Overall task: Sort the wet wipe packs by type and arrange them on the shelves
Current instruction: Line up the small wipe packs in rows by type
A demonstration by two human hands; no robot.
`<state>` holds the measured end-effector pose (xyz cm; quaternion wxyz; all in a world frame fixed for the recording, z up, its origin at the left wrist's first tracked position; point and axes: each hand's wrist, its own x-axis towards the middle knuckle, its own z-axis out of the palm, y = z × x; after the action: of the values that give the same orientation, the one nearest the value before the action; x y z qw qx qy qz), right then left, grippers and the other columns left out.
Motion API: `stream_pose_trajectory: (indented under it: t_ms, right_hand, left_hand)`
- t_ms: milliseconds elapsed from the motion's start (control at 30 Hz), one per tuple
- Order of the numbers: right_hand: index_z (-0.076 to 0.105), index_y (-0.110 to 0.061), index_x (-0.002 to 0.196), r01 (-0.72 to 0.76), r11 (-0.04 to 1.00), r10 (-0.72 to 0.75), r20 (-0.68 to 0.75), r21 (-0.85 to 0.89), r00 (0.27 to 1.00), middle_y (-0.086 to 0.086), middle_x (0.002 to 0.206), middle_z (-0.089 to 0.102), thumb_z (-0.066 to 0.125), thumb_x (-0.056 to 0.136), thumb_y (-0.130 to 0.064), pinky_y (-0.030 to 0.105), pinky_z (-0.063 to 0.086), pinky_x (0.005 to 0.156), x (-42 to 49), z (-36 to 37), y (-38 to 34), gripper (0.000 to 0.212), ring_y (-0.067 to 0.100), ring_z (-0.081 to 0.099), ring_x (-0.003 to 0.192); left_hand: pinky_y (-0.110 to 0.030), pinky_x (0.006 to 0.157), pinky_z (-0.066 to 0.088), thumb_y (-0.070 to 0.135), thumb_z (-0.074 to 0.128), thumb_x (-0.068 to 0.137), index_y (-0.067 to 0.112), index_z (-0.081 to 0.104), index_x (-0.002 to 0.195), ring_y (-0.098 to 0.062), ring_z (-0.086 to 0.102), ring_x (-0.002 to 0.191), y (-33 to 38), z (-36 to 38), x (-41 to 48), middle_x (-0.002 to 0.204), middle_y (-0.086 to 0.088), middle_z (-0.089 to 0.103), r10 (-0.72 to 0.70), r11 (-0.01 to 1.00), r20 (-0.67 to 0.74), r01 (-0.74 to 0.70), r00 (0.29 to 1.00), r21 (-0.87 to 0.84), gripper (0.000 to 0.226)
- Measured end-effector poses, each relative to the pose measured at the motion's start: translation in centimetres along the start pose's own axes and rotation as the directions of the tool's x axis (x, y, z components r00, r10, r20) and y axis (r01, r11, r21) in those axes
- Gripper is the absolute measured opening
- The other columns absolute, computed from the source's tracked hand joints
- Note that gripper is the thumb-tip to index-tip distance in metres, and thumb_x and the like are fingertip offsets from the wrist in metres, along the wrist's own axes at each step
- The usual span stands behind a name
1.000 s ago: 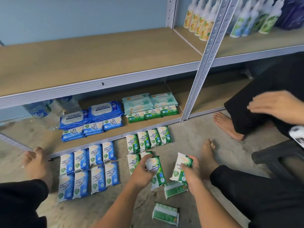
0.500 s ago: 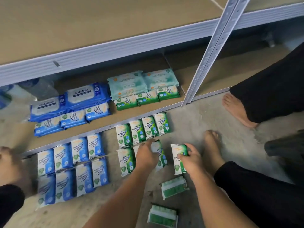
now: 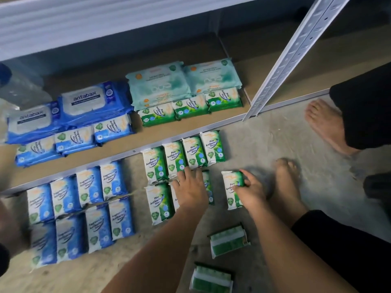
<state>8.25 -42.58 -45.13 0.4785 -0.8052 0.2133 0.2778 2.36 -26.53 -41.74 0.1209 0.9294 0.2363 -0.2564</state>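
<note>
Several green pine wipe packs (image 3: 184,153) lie in two rows on the concrete floor in front of the bottom shelf (image 3: 264,66). My left hand (image 3: 190,189) lies flat on a green pack (image 3: 208,187) in the nearer row, fingers spread over it. Just to the right, my right hand (image 3: 249,191) grips another green pack (image 3: 230,187) by its right edge, resting on the floor. Blue wipe packs (image 3: 84,206) lie in two rows to the left. Two more green packs (image 3: 229,240) lie face down near my forearms.
On the bottom shelf sit large blue packs (image 3: 93,102), teal packs (image 3: 160,85), and small blue and green packs in front. A grey shelf post (image 3: 292,56) slants at right. My bare foot (image 3: 285,187) and another person's foot (image 3: 325,123) are close by.
Both hands have come down from mid-air to the floor with their green packs. My left hand now lies flat on its pack in the nearer row; the view has tilted downward.
</note>
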Motion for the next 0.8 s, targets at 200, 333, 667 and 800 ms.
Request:
stream_pose_trajectory:
  t_ms: [200, 333, 667, 800]
  right_hand:
    - [0.060, -0.023, 0.138, 0.079, 0.996, -0.078, 0.028, -0.033, 0.997, 0.005, 0.114, 0.071, 0.071, 0.085, 0.007, 0.021, 0.052, 0.068, 0.8, 0.8, 0.1, 0.061, 0.018, 0.067, 0.091]
    - [0.059, -0.028, 0.139, 0.099, 0.993, -0.098, 0.027, -0.061, 0.995, 0.001, 0.116, 0.072, 0.073, 0.085, 0.002, 0.019, 0.050, 0.073, 1.4, 1.3, 0.0, 0.063, 0.015, 0.068, 0.092]
    - [0.052, -0.027, 0.146, 0.269, 0.917, -0.255, 0.084, -0.294, 0.963, 0.004, 0.118, 0.069, 0.074, 0.086, -0.006, 0.029, 0.053, 0.094, 2.6, 2.9, 0.6, 0.067, 0.018, 0.067, 0.103]
    - [0.050, -0.024, 0.148, 0.282, 0.877, -0.260, 0.108, -0.390, 0.960, 0.006, 0.121, 0.067, 0.072, 0.088, -0.008, 0.028, 0.051, 0.093, 3.0, 2.9, 0.9, 0.065, 0.020, 0.065, 0.105]
  left_hand:
    - [-0.055, 0.108, 0.026, 0.061, 0.058, 0.090, 0.028, 0.029, 0.150, -0.033, 0.020, 0.137, -1.2, 1.6, 0.0, 0.152, -0.006, 0.019, 0.073, 0.997, -0.034, -0.071, 0.997, 0.042, 0.074]
    - [-0.055, 0.104, 0.027, 0.065, 0.054, 0.090, 0.028, 0.027, 0.152, -0.032, 0.023, 0.135, -1.7, 2.0, -0.1, 0.151, -0.001, 0.027, 0.111, 0.993, -0.036, -0.110, 0.993, 0.036, 0.077]
    - [-0.054, 0.099, 0.028, 0.069, 0.047, 0.091, 0.025, 0.025, 0.152, -0.029, 0.029, 0.131, -1.8, 3.0, -0.1, 0.146, 0.003, 0.033, 0.122, 0.992, -0.080, -0.122, 0.989, 0.012, 0.078]
    - [-0.055, 0.100, 0.028, 0.070, 0.046, 0.091, 0.026, 0.026, 0.152, -0.029, 0.030, 0.131, -1.9, 3.2, 0.0, 0.148, 0.003, 0.033, 0.127, 0.992, -0.086, -0.126, 0.988, 0.006, 0.078]
